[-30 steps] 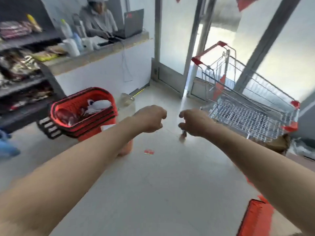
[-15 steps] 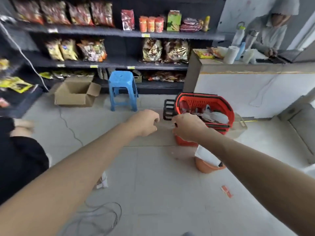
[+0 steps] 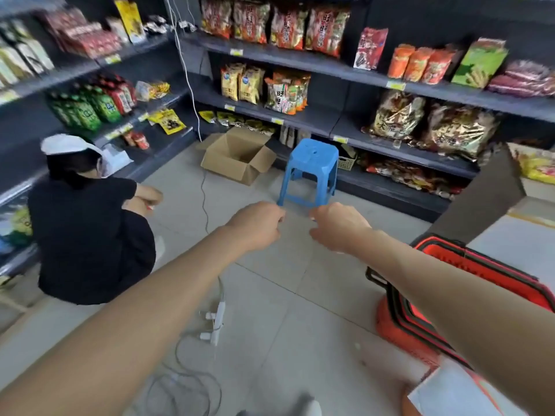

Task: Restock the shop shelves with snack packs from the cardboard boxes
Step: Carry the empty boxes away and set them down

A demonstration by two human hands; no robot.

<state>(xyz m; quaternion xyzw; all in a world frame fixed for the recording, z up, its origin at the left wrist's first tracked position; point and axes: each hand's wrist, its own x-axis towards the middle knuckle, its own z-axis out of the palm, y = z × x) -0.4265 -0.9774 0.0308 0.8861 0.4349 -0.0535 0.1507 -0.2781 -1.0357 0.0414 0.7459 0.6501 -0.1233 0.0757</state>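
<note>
My left hand (image 3: 258,225) and my right hand (image 3: 338,226) are stretched out side by side above the floor, a small gap between them. Both have curled fingers and pinch the ends of a thin strip, which is barely visible. An open cardboard box (image 3: 237,157) stands on the floor by the dark shelves (image 3: 318,120); its inside looks bare. Snack packs (image 3: 285,91) fill the shelves in rows. The box lies well beyond my hands, to the left of a blue stool (image 3: 309,163).
A person in black (image 3: 87,220) crouches at the left shelves. A white power strip (image 3: 217,322) and its cables trail across the floor tiles. Stacked red baskets (image 3: 450,280) stand at the right, beside a counter end (image 3: 486,199).
The view has swung left, from the door and trolley past the counter to the snack shelves. My hands have kept the same pose, close together in front of me.
</note>
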